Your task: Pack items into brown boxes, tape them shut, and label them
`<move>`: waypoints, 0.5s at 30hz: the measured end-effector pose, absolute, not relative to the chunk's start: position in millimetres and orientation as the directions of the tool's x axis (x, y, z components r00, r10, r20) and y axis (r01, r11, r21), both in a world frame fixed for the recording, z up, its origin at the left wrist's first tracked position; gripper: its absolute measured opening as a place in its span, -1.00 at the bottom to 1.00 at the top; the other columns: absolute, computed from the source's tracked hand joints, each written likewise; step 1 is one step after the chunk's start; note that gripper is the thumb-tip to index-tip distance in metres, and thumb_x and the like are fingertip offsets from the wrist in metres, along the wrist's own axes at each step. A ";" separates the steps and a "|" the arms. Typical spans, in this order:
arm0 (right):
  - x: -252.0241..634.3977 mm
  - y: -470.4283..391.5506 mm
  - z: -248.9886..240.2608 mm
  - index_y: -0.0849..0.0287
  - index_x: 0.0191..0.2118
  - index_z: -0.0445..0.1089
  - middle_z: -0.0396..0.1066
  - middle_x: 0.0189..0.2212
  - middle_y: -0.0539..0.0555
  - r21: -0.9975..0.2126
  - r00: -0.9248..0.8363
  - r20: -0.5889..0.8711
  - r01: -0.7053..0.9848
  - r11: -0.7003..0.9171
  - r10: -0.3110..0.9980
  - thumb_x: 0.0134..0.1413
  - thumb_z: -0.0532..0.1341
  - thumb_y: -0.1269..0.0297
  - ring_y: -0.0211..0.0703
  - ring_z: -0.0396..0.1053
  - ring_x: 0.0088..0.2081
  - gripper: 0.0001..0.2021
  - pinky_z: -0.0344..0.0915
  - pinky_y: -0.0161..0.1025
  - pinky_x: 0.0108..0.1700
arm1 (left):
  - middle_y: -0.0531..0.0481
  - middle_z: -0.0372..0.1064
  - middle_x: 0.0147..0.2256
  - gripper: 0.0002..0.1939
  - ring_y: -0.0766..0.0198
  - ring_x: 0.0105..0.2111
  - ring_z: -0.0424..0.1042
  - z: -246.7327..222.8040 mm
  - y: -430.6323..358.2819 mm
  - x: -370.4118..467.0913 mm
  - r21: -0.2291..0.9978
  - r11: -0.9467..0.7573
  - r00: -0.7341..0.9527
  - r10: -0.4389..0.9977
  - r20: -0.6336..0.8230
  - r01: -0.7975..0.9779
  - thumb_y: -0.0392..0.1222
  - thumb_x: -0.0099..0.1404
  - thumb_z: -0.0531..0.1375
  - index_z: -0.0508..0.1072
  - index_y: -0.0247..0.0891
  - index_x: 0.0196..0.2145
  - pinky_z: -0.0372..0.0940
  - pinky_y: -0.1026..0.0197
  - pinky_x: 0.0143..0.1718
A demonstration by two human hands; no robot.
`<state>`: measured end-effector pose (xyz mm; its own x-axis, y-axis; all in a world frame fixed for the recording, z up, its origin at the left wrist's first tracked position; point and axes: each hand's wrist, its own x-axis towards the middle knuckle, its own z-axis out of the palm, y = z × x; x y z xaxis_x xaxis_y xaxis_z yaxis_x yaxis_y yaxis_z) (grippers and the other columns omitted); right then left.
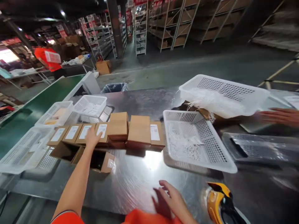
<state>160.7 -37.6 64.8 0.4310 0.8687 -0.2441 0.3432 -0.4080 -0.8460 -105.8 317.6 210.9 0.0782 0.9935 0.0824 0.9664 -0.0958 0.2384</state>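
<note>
My left hand (92,137) reaches onto a row of cardboard boxes, its fingers spread over a labelled box (84,132). Plain brown boxes (139,129) stand farther right in the row. Just in front of the row lie open boxes (65,151) with dark interiors. Above the metal table (135,183), near its front edge, my right hand (171,196) has its fingers apart and holds nothing. A yellow and black tape dispenser (218,199) is to its right. Beyond that hand, a white basket (196,143) contains shredded white filler.
Several white baskets (86,104) stand at the left beside a green conveyor (44,98). Another basket (221,93) with filler is at the back right. Another person's hand (280,116) is at the right edge. A person in orange (50,59) stands far left.
</note>
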 end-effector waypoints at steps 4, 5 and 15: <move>115.6 4.9 82.8 0.16 -0.11 0.39 0.50 -0.14 0.20 -0.870 0.211 -0.251 0.379 -0.316 0.945 0.01 0.08 0.11 0.02 0.47 -0.18 -0.63 0.39 -0.06 -0.11 | -0.54 0.34 -0.03 -0.50 -0.28 0.00 0.37 200.2 287.3 -199.6 0.093 0.130 -0.126 0.991 -0.051 0.987 -0.07 0.21 0.12 0.32 -0.46 0.01 0.27 -0.16 -0.06; 100.2 16.8 87.3 0.17 -0.08 0.37 0.49 -0.14 0.19 -0.880 0.147 -0.255 0.374 -0.292 0.956 0.03 0.08 0.15 -0.03 0.47 -0.19 -0.64 0.39 -0.09 -0.12 | -0.50 0.39 -0.08 -0.55 -0.24 -0.06 0.42 193.2 280.9 -213.0 0.075 0.129 -0.122 0.988 -0.089 0.989 -0.11 0.19 0.14 0.33 -0.45 -0.03 0.30 -0.10 -0.11; 15.7 96.6 134.7 0.39 0.18 0.13 0.37 0.03 0.40 -0.681 0.258 -0.382 0.570 -0.459 0.887 0.25 0.03 0.15 0.10 0.42 0.00 -0.51 0.34 -0.04 -0.04 | -0.19 0.48 -0.05 -0.74 0.04 -0.01 0.42 152.3 247.8 -201.5 0.120 -0.277 0.298 0.926 -0.231 0.954 -0.21 0.27 0.00 0.40 -0.23 -0.14 0.26 0.17 -0.05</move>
